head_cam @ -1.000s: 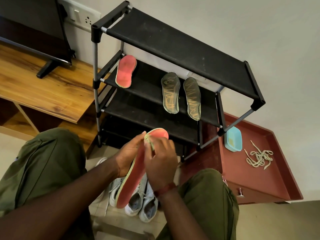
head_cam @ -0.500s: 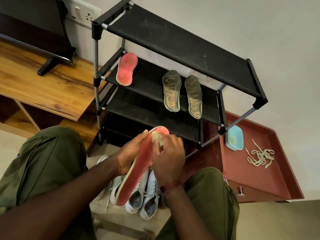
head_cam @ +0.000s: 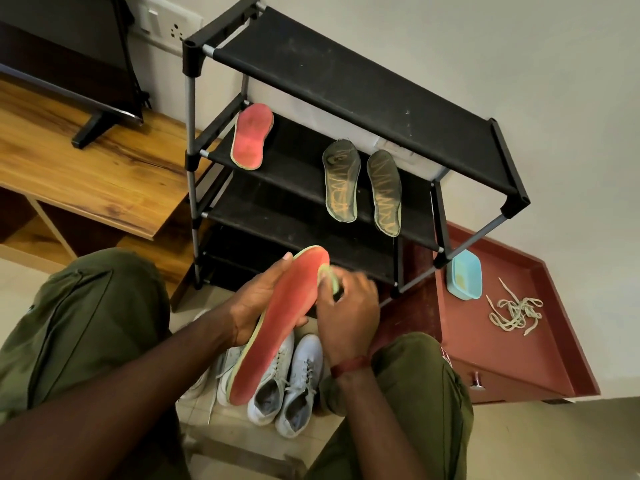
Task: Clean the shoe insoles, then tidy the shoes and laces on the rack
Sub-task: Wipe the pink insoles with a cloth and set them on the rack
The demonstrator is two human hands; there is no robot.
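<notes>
Head view: A seated person in olive trousers holds a red insole (head_cam: 280, 327) above the floor in front of a black shoe rack (head_cam: 346, 88). The left hand (head_cam: 256, 299) grips the insole along its left edge, fingers curled behind it and the thumb across its face near mid-length. The right hand (head_cam: 349, 317) sits just beside the toe end, fingers curled round a small pale-green pad (head_cam: 330, 277) that touches the insole's upper right edge; the pad is blurred and what it is cannot be told.

The insole runs tilted, toe toward the rack and heel toward the person, its face a worn coral red with a thin light-green rim. Under its heel, pale shoes (head_cam: 298, 386) stand side by side on the floor between the knees.

A matching second red insole (head_cam: 251, 136) lies at the left end of the rack's second shelf; two dark insoles (head_cam: 341, 180) with faded yellow markings lie side by side toward that shelf's right end. On the maroon cabinet top (head_cam: 502, 358) beside the rack, a blue tub (head_cam: 464, 278) sits at the back left corner, with loose laces (head_cam: 516, 313) heaped just beside it.
</notes>
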